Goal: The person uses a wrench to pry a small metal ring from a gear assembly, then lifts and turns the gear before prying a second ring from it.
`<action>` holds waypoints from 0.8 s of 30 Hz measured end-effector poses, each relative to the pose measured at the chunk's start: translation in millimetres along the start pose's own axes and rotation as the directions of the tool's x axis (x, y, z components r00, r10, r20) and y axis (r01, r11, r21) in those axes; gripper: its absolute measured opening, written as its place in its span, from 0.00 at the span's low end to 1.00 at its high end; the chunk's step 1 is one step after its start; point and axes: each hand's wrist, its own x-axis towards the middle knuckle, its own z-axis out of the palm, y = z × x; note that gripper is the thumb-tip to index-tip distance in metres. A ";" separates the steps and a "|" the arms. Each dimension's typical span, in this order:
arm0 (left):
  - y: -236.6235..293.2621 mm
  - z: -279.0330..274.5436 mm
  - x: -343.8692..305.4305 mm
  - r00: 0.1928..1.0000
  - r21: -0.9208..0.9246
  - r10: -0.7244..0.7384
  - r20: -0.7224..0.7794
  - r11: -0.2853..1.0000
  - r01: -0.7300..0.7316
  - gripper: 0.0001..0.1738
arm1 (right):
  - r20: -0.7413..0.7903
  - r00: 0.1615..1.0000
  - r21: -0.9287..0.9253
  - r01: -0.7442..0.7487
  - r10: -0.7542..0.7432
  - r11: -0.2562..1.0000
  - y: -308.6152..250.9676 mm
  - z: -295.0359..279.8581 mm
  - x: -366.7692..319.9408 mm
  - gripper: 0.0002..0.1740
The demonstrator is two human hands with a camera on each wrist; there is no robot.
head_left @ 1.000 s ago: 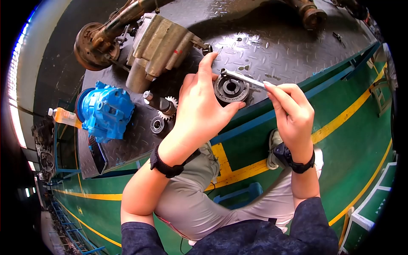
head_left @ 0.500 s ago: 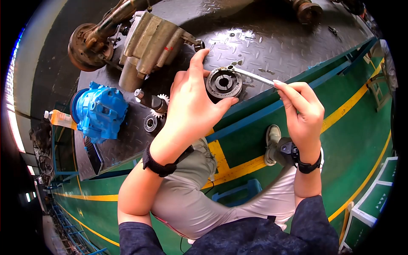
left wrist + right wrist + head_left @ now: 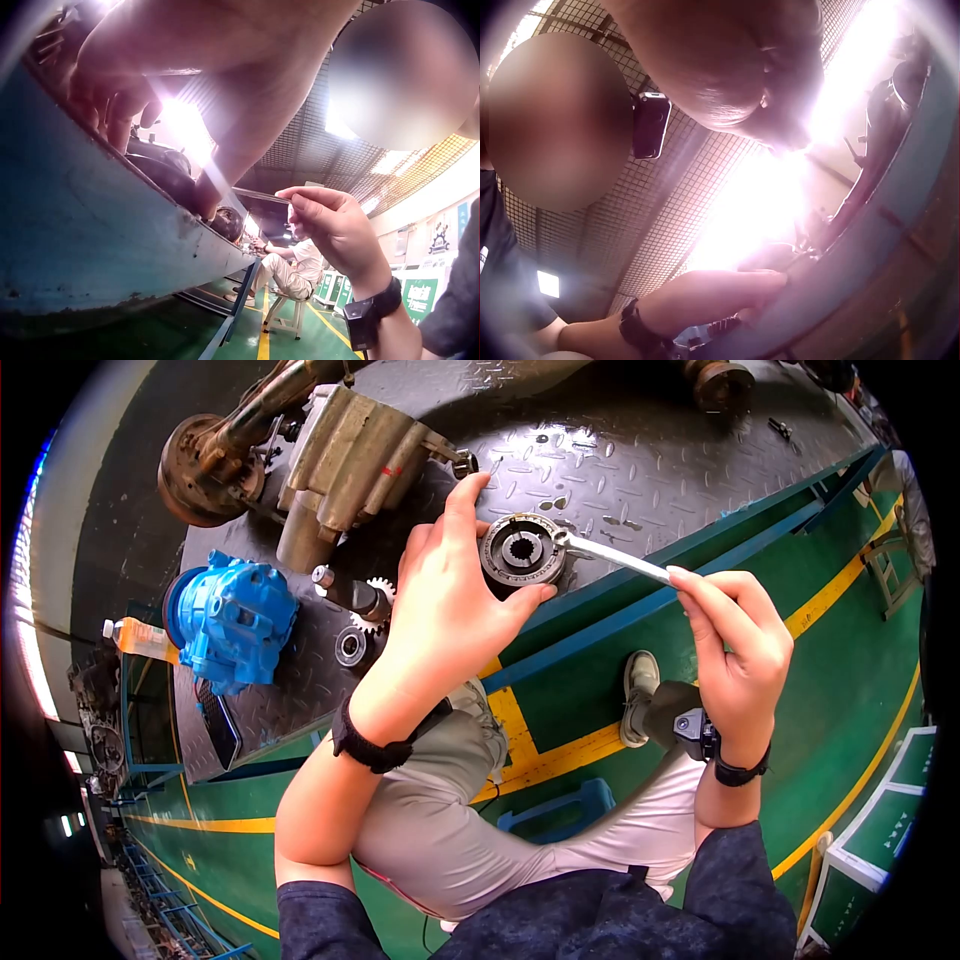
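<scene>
Nearest are light-coloured trousers [image 3: 440, 840], with a low blue stool [image 3: 565, 810] on the green floor [image 3: 570, 705] below. The right hand [image 3: 742, 655] has its grip clamped on one end of a slim silver metal wrench [image 3: 620, 557], pinched between thumb and fingertips. The wrench's ringed head lies at the right-hand edge of a round, dark-and-silver metal ring assembly [image 3: 522, 550] with a splined centre hole. That assembly sits face up near the edge of the patterned metal worktop [image 3: 610, 470], and the left hand [image 3: 440, 595] grips it, thumb and fingers bent round opposite sides, index finger reaching out past it.

Left of the left hand are a small round bearing [image 3: 351, 647] and, just beyond, a dark metal shaft with a toothed gear [image 3: 355, 595]. Further left are a bright blue cast-metal unit [image 3: 235, 618], a black flat rectangular object [image 3: 218, 728] and a bottle of orange liquid [image 3: 145, 640]. Farther back stands a large grey-brown metal housing [image 3: 350, 460]; beside it is a rusty drum on an axle [image 3: 205, 470].
</scene>
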 end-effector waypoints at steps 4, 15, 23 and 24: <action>-0.7 0.8 0.1 1.000 0.000 0.005 -0.002 1.000 -0.005 0.56 | -0.062 0.998 0.091 -0.019 0.025 0.996 7.7 18.3 -1.4 0.10; -2.1 -4.6 0.7 0.999 -0.023 0.017 0.030 1.000 -0.017 0.56 | 0.069 0.908 0.500 -0.389 0.413 0.773 11.8 38.5 6.8 0.08; -2.7 -3.1 3.6 0.996 -0.080 0.083 0.030 0.994 -0.081 0.56 | 0.209 0.841 0.652 -0.500 0.498 0.570 35.9 16.2 26.3 0.14; -2.2 -4.4 4.1 0.996 -0.080 0.080 0.029 0.994 -0.078 0.56 | 0.224 0.830 0.639 -0.521 0.511 0.566 42.4 9.3 33.1 0.14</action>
